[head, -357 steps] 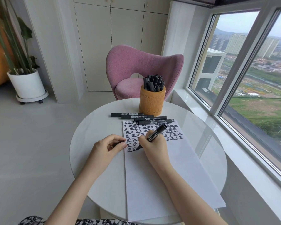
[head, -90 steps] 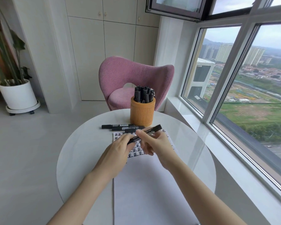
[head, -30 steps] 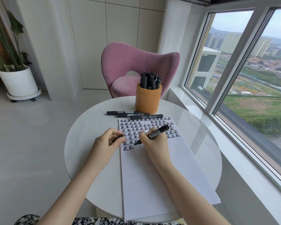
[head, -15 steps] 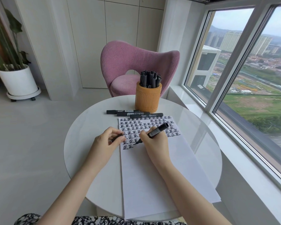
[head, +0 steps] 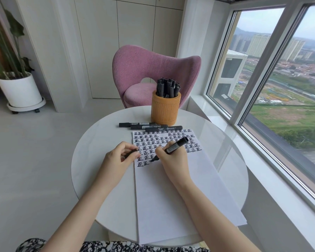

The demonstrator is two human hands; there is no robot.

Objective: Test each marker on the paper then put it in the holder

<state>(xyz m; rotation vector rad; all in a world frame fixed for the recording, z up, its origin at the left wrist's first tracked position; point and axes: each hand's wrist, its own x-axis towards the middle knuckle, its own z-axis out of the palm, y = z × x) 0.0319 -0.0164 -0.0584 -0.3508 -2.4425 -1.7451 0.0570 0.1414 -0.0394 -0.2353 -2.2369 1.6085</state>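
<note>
A white paper sheet [head: 171, 193] lies on the round white table [head: 102, 142], its top part filled with rows of black written characters. My right hand [head: 173, 159] grips an uncapped black marker [head: 175, 147], tip down on the paper at the end of the lowest row. My left hand [head: 120, 157] rests at the sheet's left edge, closed on the marker's black cap [head: 130, 153]. Three capped black markers [head: 149, 126] lie side by side just beyond the paper. Behind them stands the tan cylindrical holder [head: 165, 110], packed with several black markers.
A pink upholstered chair [head: 153, 70] faces me across the table. A large window [head: 273, 73] and its sill run along the right. A potted plant in a white pot [head: 19, 90] stands on the floor at far left.
Over the last second my right hand has kept the marker tip on the lowest row of characters, shifting slightly as it writes. My left hand stays put with the cap.
</note>
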